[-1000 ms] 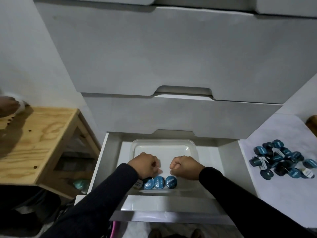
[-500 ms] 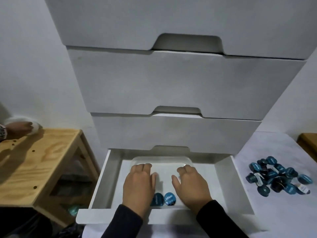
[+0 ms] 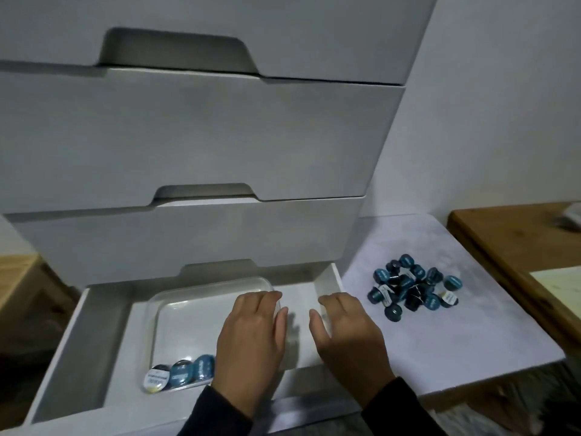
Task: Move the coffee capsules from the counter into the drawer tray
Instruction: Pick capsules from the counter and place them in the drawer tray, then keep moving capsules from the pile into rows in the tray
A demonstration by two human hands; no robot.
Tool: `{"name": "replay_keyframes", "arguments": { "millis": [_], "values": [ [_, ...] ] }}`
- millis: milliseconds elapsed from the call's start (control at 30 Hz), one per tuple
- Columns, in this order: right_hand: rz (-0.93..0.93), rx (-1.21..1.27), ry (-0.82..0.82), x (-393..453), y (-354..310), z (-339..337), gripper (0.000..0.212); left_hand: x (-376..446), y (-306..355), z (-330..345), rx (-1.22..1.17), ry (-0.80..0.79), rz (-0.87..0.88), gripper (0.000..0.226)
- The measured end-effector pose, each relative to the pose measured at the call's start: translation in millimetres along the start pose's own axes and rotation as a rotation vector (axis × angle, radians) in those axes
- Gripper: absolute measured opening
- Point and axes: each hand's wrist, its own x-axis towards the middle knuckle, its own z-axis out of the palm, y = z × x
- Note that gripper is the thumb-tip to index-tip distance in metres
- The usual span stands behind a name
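Both hands hover palm-down over the open bottom drawer, fingers relaxed and nearly straight, holding nothing. The left hand is above the right part of the clear plastic tray; the right hand is beside the drawer's right wall. Three blue coffee capsules lie in a row at the tray's near edge. The remaining pile of capsules sits on the white counter to the right, well apart from the tray.
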Motion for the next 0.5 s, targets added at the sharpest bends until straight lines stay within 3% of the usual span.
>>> {"name": "replay_keyframes", "arguments": {
  "millis": [133, 267, 500],
  "values": [
    [0.016, -0.017, -0.129, -20.3, 67.7, 4.6, 0.022, 11.4, 53.3, 32.4, -0.065, -0.027, 0.036, 0.023],
    [0.357, 0.258, -0.309, -40.8, 133.0, 14.3, 0.029, 23.6, 115.9, 73.6, -0.133, -0.059, 0.017, 0.024],
    [0.313, 0.301, -0.519, -70.4, 234.2, 44.6, 0.03, 41.1, 200.5, 141.2, -0.253, -0.111, -0.111, 0.028]
  ]
}}
